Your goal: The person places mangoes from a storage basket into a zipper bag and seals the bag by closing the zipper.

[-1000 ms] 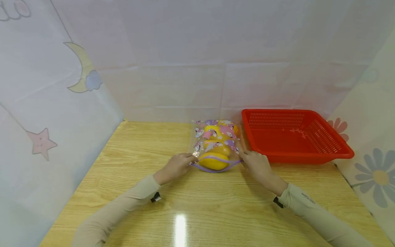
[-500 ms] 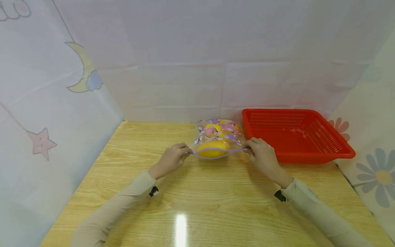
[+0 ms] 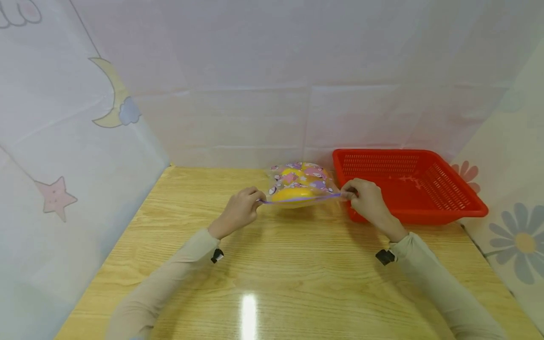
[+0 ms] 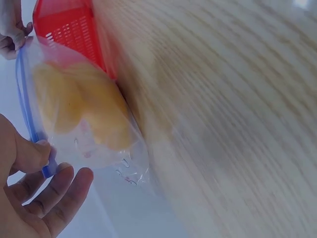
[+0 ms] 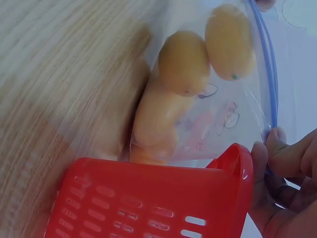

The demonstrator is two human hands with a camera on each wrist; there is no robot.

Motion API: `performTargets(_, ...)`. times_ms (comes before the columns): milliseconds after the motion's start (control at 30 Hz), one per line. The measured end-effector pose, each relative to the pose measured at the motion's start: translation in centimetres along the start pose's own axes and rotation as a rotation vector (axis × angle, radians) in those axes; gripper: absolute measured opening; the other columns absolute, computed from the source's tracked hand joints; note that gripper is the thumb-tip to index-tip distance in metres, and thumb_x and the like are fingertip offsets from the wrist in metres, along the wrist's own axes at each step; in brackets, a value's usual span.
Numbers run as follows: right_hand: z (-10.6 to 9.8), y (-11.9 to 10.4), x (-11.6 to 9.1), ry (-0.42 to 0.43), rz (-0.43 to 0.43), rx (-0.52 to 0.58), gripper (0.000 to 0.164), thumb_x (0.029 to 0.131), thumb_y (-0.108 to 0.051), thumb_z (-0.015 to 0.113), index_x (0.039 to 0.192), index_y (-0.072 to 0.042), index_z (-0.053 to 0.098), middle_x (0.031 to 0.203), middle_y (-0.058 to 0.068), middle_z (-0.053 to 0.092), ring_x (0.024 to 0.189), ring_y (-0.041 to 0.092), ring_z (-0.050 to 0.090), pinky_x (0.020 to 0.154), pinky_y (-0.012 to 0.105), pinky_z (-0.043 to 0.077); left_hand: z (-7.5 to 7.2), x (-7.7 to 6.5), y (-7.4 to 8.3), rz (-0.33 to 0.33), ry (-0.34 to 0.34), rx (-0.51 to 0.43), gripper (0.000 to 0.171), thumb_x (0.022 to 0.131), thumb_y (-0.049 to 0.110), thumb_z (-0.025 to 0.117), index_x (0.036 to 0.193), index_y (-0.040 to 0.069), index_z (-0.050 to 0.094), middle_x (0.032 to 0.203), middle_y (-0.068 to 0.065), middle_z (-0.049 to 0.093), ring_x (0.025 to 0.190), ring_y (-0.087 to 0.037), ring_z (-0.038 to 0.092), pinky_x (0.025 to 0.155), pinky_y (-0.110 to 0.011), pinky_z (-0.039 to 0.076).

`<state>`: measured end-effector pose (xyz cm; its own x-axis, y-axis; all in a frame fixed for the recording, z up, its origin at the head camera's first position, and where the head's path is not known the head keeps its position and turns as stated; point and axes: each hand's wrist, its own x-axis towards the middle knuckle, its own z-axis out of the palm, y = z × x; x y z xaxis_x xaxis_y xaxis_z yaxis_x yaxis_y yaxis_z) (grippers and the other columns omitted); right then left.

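A clear zip-lock bag [image 3: 325,175] with pink and purple cartoon prints holds several yellow oval fruits [image 5: 184,62], whose exact kind I cannot tell. Its purple-blue zip strip [image 5: 270,64] runs along the near edge, lifted off the table and stretched between both hands. In the head view, my left hand [image 3: 238,211] pinches the left end of this strip between thumb and fingers. The strip's right end is pinched by my right hand [image 3: 368,203], beside the red basket's near left corner. The far part of the bag is partly covered by its prints.
A red plastic basket [image 3: 425,218] with slotted walls stands right of the bag, close against it. The wooden table [image 3: 297,274] backs onto a pale printed cloth [image 3: 238,118], with more printed cloth at both sides.
Both hands have raised the bag's near edge and moved it away from me. The zip strip, earlier gaping in a loop, is now pulled taut and nearly straight. The basket stays put.
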<state>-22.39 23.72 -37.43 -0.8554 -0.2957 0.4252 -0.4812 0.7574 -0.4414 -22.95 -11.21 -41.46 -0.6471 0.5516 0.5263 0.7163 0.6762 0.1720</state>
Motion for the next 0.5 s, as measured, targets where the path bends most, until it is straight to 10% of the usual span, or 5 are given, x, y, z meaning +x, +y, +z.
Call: performTargets(500,0.0,1.5,1.2,-0.182,0.192,0.128,0.01,0.088,-0.013,0.056,0.083,-0.008,0.064,0.067,0.009,0.06,0.048,0.02,0.053,0.041,0.029,0.047,0.0,1.3,0.1,-0.127,-0.131,0.012,0.036,0.068,-0.011,0.052,0.09,0.014,0.065,0.078,0.003,0.054,0.067,-0.009,0.048,0.043,-0.018,0.038)
